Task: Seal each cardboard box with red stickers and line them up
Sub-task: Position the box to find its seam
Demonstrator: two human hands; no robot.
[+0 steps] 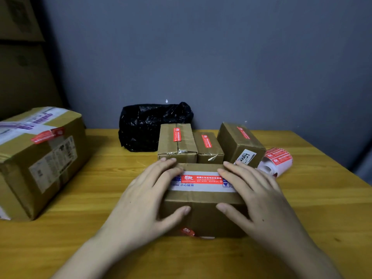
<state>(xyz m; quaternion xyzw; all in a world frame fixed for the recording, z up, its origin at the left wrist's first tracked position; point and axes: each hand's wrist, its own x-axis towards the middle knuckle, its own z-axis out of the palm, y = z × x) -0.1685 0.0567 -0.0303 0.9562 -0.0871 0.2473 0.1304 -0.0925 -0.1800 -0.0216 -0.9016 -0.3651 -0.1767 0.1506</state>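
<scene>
A person's left hand (147, 196) and right hand (255, 196) lie on a cardboard box (203, 206) that sits near the middle of the table (100, 218), toward its near edge. Both hands are flat and spread: the fingers are straight and press on the box top at its two ends, and each thumb lies on the near face. Neither hand grips anything. Between the hands a red sticker (202, 179) runs along a white tape band across the box top. Part of another red sticker (187, 231) shows at the bottom of the near face.

Just behind this box stands a row of three small boxes: the left one (177, 143), the middle one (209, 148) and the right one (239, 146), each with a red sticker on top. The right one is turned at an angle. A sticker roll (276, 161) lies just right of the row. A black bag (149, 127) lies at the far edge against the wall. A large box (38, 158) with a red sticker stands at the left edge.
</scene>
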